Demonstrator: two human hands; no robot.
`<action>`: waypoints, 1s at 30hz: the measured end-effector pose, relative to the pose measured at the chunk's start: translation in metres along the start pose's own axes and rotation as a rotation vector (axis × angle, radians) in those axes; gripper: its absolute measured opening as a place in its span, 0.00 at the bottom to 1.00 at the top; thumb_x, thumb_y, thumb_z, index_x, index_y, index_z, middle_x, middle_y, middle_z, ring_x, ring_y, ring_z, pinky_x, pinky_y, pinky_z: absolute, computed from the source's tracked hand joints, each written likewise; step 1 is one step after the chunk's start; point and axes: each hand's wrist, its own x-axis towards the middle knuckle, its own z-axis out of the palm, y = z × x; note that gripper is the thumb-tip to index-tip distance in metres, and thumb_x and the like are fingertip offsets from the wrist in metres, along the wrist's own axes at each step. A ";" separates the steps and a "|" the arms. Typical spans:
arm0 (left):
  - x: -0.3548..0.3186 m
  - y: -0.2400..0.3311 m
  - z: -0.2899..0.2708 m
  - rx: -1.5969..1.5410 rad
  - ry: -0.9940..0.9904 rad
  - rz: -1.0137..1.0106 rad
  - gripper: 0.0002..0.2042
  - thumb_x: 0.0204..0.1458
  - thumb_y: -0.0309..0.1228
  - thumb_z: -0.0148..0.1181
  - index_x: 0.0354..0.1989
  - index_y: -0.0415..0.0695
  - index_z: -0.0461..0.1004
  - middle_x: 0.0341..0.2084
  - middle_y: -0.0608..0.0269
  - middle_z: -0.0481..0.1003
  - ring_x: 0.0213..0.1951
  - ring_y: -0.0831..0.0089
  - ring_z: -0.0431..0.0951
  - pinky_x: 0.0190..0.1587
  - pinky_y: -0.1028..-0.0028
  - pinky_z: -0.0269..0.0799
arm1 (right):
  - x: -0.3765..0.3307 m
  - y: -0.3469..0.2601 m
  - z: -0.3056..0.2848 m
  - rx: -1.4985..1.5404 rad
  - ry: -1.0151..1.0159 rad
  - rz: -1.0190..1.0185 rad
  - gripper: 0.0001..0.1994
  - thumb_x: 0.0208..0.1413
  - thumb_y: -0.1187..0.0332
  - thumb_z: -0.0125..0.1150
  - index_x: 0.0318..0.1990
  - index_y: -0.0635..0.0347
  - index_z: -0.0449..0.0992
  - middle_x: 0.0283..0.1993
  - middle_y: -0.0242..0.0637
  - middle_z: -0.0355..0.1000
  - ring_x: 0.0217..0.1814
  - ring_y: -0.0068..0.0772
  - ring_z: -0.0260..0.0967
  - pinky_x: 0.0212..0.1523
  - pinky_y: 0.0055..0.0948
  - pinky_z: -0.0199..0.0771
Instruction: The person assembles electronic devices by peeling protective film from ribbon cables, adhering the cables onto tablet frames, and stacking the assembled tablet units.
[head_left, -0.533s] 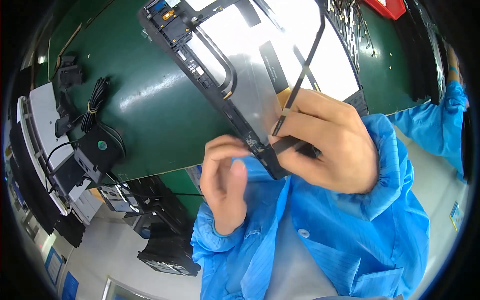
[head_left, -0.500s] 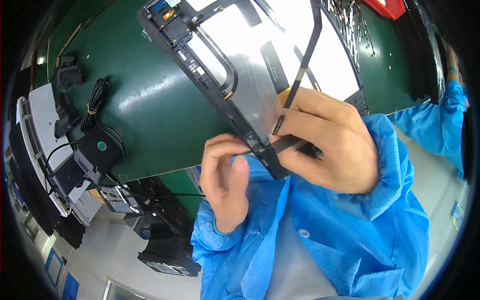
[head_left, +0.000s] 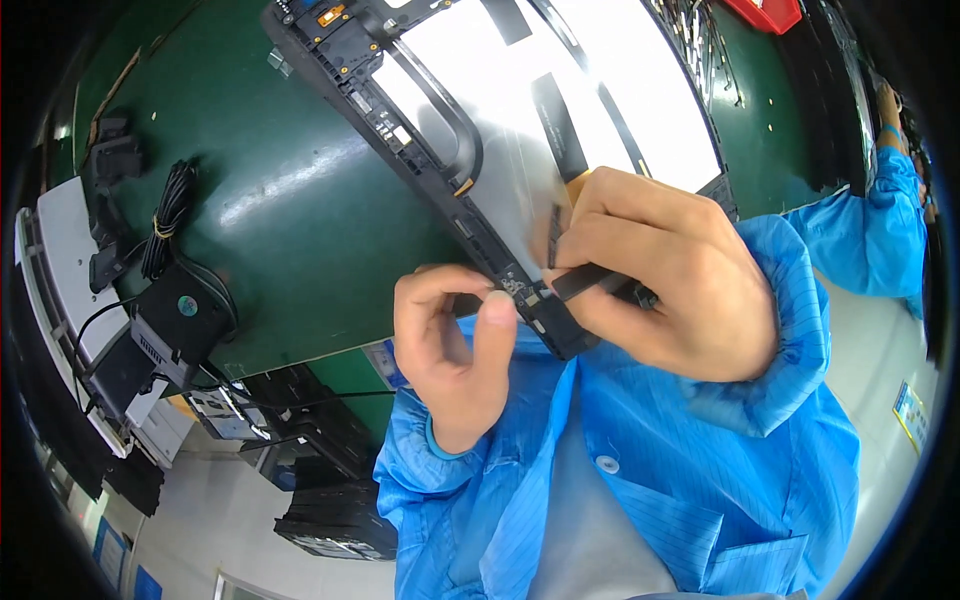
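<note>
As one opened flat device, black-framed with a bright panel, reaches past the near edge of the table, two hands meet at its near end. The left hand curls its thumb and index finger together at the frame's left side; whether they grip the frame cannot be told. The right hand is closed on one dark flat piece, held between thumb and fingers over the device (a second dark strip blurs beside the fingertips).

Toward the table's left edge sit one black box and one coiled cable; a wide stretch of green surface lies between them and the frame. Beyond the device's right edge, where the space is narrower, lie a bundle of thin strips, too many to count, and one red tray near the far edge.
</note>
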 end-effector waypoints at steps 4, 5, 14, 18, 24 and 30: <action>-0.004 -0.004 -0.002 -0.049 0.020 -0.012 0.10 0.48 0.18 0.57 0.38 0.36 0.66 0.33 0.60 0.67 0.36 0.76 0.68 0.42 0.78 0.64 | 0.001 -0.001 -0.001 0.030 -0.046 -0.010 0.06 0.39 0.81 0.58 0.27 0.68 0.71 0.29 0.42 0.64 0.27 0.42 0.66 0.27 0.31 0.67; -0.005 -0.004 -0.002 -0.051 0.023 -0.028 0.10 0.48 0.18 0.56 0.38 0.36 0.66 0.33 0.60 0.67 0.36 0.76 0.68 0.42 0.78 0.64 | 0.001 -0.001 -0.001 0.030 -0.044 -0.006 0.06 0.39 0.81 0.58 0.27 0.68 0.71 0.29 0.42 0.64 0.27 0.42 0.66 0.27 0.31 0.67; -0.004 0.000 0.000 -0.060 0.015 -0.044 0.11 0.49 0.19 0.56 0.40 0.37 0.64 0.34 0.61 0.68 0.36 0.77 0.67 0.44 0.77 0.63 | 0.000 -0.004 0.001 -0.051 -0.053 0.030 0.06 0.40 0.80 0.58 0.29 0.68 0.70 0.29 0.43 0.63 0.27 0.45 0.64 0.27 0.34 0.66; -0.005 -0.002 0.000 -0.068 0.039 -0.031 0.11 0.49 0.19 0.56 0.39 0.37 0.64 0.34 0.60 0.68 0.36 0.77 0.67 0.43 0.78 0.63 | 0.002 -0.002 0.007 -0.031 -0.035 0.018 0.07 0.40 0.80 0.58 0.30 0.68 0.70 0.29 0.43 0.63 0.27 0.46 0.65 0.27 0.35 0.66; -0.006 -0.006 0.001 0.049 0.034 0.066 0.12 0.47 0.19 0.58 0.40 0.37 0.64 0.32 0.60 0.68 0.34 0.76 0.68 0.42 0.78 0.63 | -0.002 -0.003 0.010 -0.049 0.027 -0.007 0.09 0.39 0.80 0.59 0.31 0.68 0.71 0.29 0.43 0.64 0.28 0.45 0.65 0.27 0.34 0.67; 0.003 0.008 -0.004 0.320 -0.010 0.097 0.10 0.45 0.20 0.62 0.34 0.37 0.67 0.30 0.62 0.68 0.32 0.76 0.70 0.39 0.79 0.65 | -0.003 0.000 0.010 -0.053 0.033 -0.042 0.09 0.39 0.79 0.60 0.32 0.68 0.72 0.30 0.43 0.65 0.29 0.45 0.67 0.29 0.34 0.68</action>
